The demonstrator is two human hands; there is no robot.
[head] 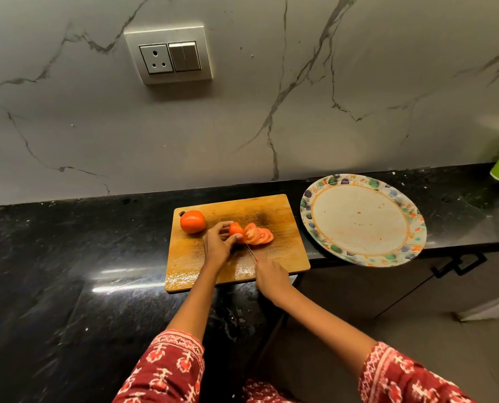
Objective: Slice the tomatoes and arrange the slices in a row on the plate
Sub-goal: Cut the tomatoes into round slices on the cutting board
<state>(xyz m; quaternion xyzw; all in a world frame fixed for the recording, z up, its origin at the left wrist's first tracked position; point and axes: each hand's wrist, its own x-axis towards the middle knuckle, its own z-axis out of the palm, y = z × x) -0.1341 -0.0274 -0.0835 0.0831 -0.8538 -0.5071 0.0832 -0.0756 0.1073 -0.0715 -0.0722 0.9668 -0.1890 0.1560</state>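
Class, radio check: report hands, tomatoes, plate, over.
Left hand holds half-cut tomato; right hand grips knife. Slices on board, whole tomato waiting. Plate bare, unobstructed.

Board [271, 210]: worn wood, wet and glistening near its front edge. Counter [68, 257]: polished black stone, glossy. Wall [242, 112]: smooth veined marble. Plate [358, 222]: matt, printed rim. Sleeves [167, 370]: patterned cloth.

We are in a home kitchen. We see a black polished stone counter [68, 257] against a grey marble-look wall [271, 112] that carries a socket and switch plate [168, 55]. On the counter lies a wooden cutting board [271, 210], with a flowered plate [361, 221] just beside it. Under the counter, a cabinet handle [457, 264] shows.
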